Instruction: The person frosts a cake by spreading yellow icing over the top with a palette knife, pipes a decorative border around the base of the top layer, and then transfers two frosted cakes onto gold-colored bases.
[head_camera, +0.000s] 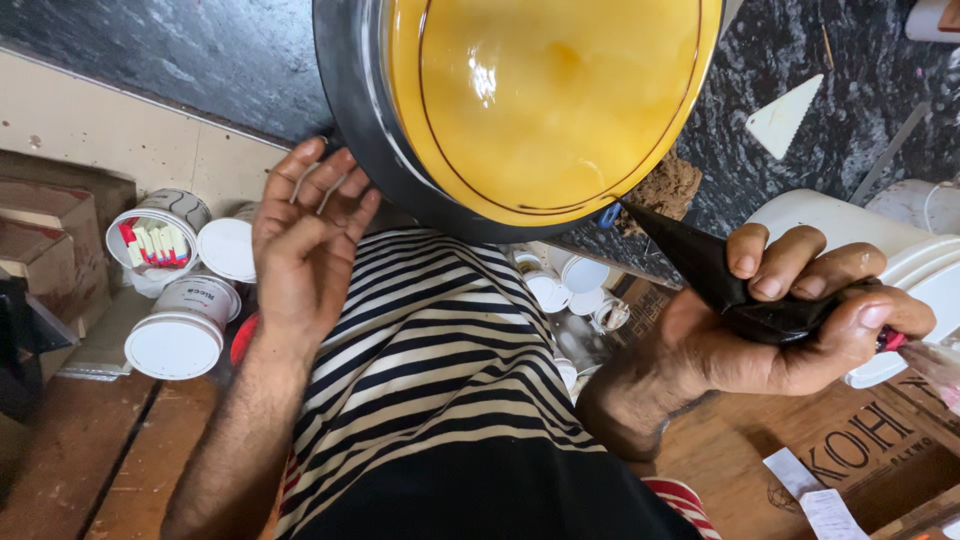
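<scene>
Dark counter (200, 60), one yellow bowl (540, 100), one cone (700, 265)

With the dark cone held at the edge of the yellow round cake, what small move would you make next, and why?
Probably squeeze gently while the left hand turns the dark round stand. The right hand grips the dark piping cone, whose tip sits at the rim of the glossy yellow round cake, where a thin brown line already runs. The left hand is open beside the stand, holding nothing.
</scene>
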